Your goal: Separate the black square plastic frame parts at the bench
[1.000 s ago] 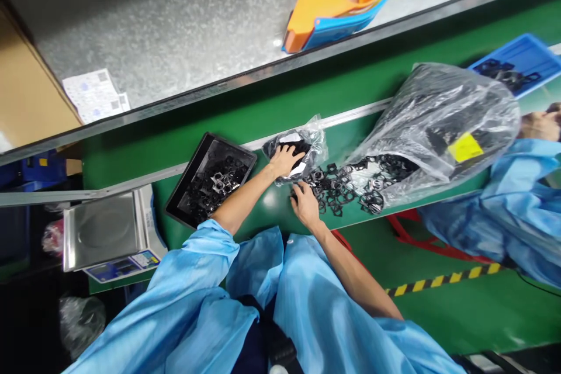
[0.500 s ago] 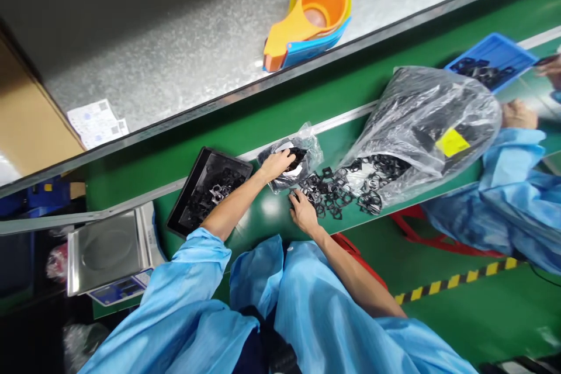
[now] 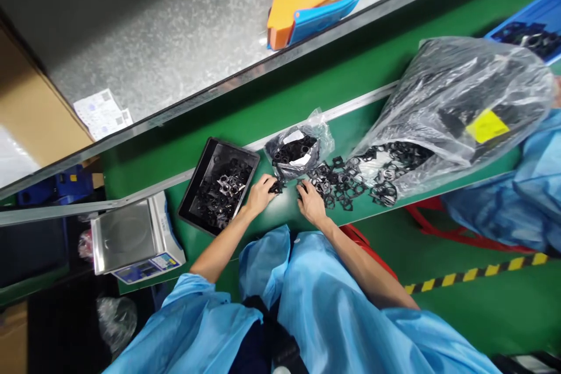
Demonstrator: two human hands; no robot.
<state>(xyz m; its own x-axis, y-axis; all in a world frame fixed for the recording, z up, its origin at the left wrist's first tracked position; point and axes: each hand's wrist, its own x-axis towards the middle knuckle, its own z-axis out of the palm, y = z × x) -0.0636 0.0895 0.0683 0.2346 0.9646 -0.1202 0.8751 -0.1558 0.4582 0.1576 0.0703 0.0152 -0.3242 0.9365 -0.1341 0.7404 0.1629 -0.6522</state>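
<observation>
My left hand (image 3: 262,195) is closed on a few small black plastic frames (image 3: 277,187), just in front of a small clear bag (image 3: 325,134). That bag lies open, with more black frames and white paper pieces inside. At the left edge of a loose pile of black plastic frames (image 3: 344,187) is my right hand (image 3: 312,205), its fingers curled together. A dark bit shows at its fingertips, too small to name. Left of my left hand stands a black tray (image 3: 188,214) partly filled with similar black parts.
A large clear bag (image 3: 451,87) with a yellow label spills frames from the right. Behind it sits a blue bin (image 3: 537,11); a co-worker's blue sleeve (image 3: 541,146) is beside it. A scale (image 3: 127,239) stands left. An orange tape dispenser (image 3: 298,0) rests on the metal shelf above.
My left hand has come out of the small bag toward me, with black frames in its fingers. My right hand stays by the pile, its fingers more curled. The view has shifted.
</observation>
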